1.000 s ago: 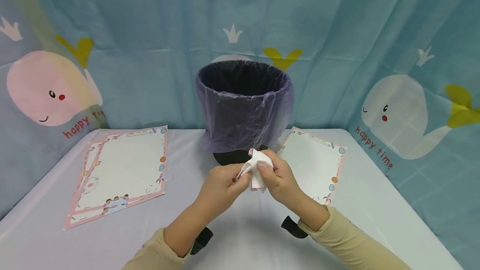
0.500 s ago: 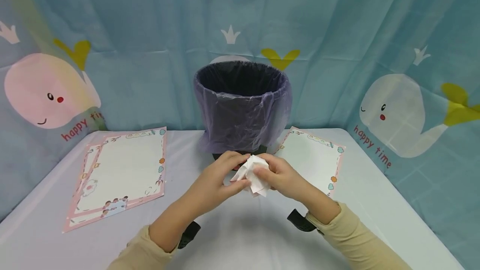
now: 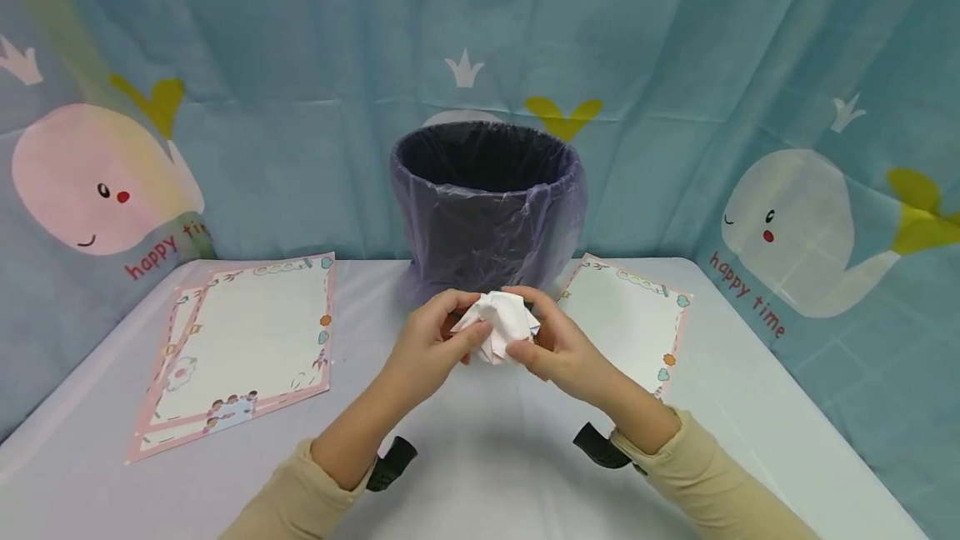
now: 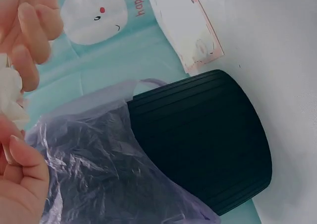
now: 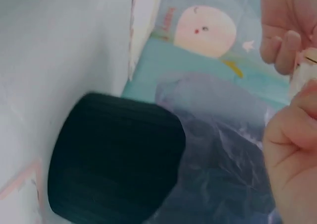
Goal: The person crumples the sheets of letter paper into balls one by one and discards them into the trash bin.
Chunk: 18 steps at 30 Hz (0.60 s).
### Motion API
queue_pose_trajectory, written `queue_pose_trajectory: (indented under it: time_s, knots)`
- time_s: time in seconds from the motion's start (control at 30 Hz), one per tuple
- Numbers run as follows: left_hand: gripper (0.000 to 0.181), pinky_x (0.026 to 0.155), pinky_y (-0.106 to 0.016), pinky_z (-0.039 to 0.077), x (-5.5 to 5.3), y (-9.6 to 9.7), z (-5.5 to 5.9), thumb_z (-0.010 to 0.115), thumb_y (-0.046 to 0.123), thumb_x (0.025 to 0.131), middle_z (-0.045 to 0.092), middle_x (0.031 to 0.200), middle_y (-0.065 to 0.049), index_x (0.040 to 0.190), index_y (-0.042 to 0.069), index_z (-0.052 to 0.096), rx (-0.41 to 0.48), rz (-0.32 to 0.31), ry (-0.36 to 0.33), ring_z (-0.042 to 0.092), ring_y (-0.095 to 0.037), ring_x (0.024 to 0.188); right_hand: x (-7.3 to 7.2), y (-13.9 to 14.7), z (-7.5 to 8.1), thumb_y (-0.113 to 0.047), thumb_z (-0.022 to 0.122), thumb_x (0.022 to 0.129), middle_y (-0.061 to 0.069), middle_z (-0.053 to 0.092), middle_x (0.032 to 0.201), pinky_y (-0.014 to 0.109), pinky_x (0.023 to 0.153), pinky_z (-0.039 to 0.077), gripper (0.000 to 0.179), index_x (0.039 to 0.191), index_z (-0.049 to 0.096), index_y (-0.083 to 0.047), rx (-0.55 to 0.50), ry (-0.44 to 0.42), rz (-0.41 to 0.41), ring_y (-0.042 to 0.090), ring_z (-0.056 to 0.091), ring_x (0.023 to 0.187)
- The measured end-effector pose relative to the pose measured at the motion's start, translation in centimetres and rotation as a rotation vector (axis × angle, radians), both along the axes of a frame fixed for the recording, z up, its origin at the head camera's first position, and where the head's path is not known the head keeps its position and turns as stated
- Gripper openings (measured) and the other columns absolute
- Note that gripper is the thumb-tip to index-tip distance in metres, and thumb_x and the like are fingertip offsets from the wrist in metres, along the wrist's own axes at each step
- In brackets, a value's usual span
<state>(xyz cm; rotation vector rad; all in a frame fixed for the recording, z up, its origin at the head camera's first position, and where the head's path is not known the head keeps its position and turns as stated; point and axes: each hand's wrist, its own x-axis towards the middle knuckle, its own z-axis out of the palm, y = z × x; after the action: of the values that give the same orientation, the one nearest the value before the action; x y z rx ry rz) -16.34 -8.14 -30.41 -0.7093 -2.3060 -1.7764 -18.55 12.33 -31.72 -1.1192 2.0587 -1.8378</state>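
Note:
Between my two hands is a crumpled ball of white paper (image 3: 501,325), held up in front of the bin. My left hand (image 3: 429,346) grips its left side, thumb on the near face and fingers behind. On the right side my right hand (image 3: 564,350) holds it the same way, thumb low on the ball. Part of the paper ball (image 4: 11,97) shows at the left edge of the left wrist view, between the fingers of both hands. In the right wrist view the paper ball (image 5: 306,70) is mostly cut off by the frame's right edge.
A black bin (image 4: 203,140) with a purple plastic liner (image 3: 487,240) over its rim stands behind my hands. Flat sheets of paper (image 3: 247,332) with pink borders overlap on the left. Another bordered sheet (image 3: 626,323) lies at right. A patterned curtain (image 3: 300,107) hangs behind the table.
The paper has gone from a folded wad to a rounder, tighter ball. My left hand opened wider around it half a second ago and now closes in again, slightly higher.

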Motion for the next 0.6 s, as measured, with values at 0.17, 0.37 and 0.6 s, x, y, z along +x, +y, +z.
queue_pose_trajectory:
  time_s: [0.17, 0.37, 0.6]
  knots:
    - [0.023, 0.054, -0.026, 0.05, 0.3, 0.3, 0.1, 0.065, 0.002, 0.091, 0.062, 0.092, -0.014, 0.111, -0.009, 0.061, 0.109, 0.035, -0.068, 0.053, -0.017, 0.059, 0.1, 0.2, 0.6, -0.049, 0.058, 0.095, 0.006, 0.053, 0.12, 0.026, 0.078, 0.047, 0.072, 0.141, 0.037, 0.002, 0.126, 0.278, -0.102, 0.011, 0.054, 0.094]
    - [0.02, 0.054, -0.022, 0.049, 0.3, 0.5, -0.1, 0.063, -0.002, 0.091, 0.061, 0.086, -0.015, 0.107, -0.012, 0.058, 0.2, 0.041, -0.163, 0.052, -0.014, 0.054, -0.1, 0.3, 1.1, -0.056, 0.061, 0.085, 0.022, 0.054, 0.124, 0.029, 0.09, 0.048, 0.09, 0.14, 0.035, 0.011, 0.13, 0.374, -0.084, 0.017, 0.054, 0.107]
    - [0.018, 0.056, -0.022, 0.05, 0.8, 0.7, -0.2, 0.062, -0.001, 0.092, 0.061, 0.089, -0.013, 0.106, -0.011, 0.058, 0.215, 0.04, -0.179, 0.055, -0.013, 0.059, -0.2, 0.6, 1.4, -0.029, 0.073, 0.087, 0.024, 0.052, 0.122, 0.026, 0.093, 0.048, 0.069, 0.132, 0.041, 0.012, 0.08, 0.361, -0.003, 0.016, 0.055, 0.109]
